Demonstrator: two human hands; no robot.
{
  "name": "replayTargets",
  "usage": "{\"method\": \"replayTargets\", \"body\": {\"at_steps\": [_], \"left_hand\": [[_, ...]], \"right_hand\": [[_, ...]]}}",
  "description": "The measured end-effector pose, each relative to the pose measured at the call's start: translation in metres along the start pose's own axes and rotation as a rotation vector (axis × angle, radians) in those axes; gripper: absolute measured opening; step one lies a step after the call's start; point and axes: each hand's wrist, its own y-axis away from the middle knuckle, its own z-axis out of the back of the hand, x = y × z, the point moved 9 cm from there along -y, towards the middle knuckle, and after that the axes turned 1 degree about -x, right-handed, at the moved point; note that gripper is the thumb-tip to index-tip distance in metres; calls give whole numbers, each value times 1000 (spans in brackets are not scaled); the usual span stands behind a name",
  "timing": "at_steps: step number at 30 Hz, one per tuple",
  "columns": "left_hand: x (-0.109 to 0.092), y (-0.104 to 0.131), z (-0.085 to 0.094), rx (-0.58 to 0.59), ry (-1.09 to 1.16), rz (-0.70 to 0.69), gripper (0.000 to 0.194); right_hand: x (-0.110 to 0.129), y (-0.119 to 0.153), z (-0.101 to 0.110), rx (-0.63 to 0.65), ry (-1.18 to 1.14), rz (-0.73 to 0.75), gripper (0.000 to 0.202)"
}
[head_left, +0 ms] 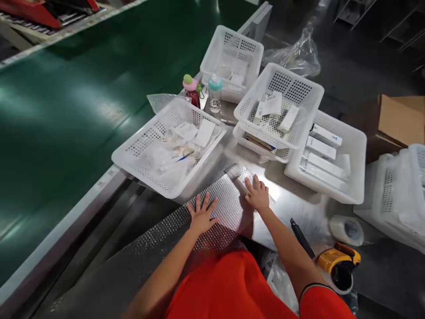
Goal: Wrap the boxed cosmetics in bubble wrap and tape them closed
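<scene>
at one metal table (288, 223), two spread hands (200, 217) (258, 193) rest on one bubble-wrap sheet (226, 204).

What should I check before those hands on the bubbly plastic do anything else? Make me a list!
1. Left hand flat on the bubble wrap: ok, fingers spread.
2. Right hand at the wrap's far end: ok, beside a small pale item.
3. Small pale item fully covered: cannot tell.
4. Bubble wrap all on the metal table: not ok, it runs past the edge.
5. Black knife away from both hands: ok, near the right forearm.
6. Yellow tape dispenser nearby: ok, on the right.
</scene>
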Motion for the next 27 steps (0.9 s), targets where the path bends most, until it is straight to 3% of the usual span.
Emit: {"method": "replayTargets", "body": {"at_steps": [6, 9, 12, 14, 17, 20, 22, 24, 27], "left_hand": [[-14, 7, 11, -32, -117, 6, 81], [-41, 8, 23, -100, -195, -72, 75], [-68, 2, 31, -160, -245, -164, 67], [-78, -5, 33, -169, -258, -187, 67], [-82, -18, 33, -143, -269, -191, 72], [-80, -28, 35, -105, -290, -182, 79], [-78, -33, 36, -68, -308, -175, 84], [-77, -37, 38, -40, -321, -168, 90], [-76, -42, 41, -13, -312, -140, 99]], "right_hand": [[5, -3, 3, 33, -26, 26, 73], [-15, 18, 20, -127, -93, 58, 67], [-74, 80, 35, -394, -169, -116, 59], [-121, 137, 28, -455, -143, -324, 56], [-172, 208, 0, -312, -11, -593, 54], [-201, 241, -28, -137, 14, -740, 44], [-204, 241, -30, -137, -39, -759, 42], [-191, 229, -19, -221, -131, -710, 45], [-131, 188, 2, -251, -284, -528, 45]]}}
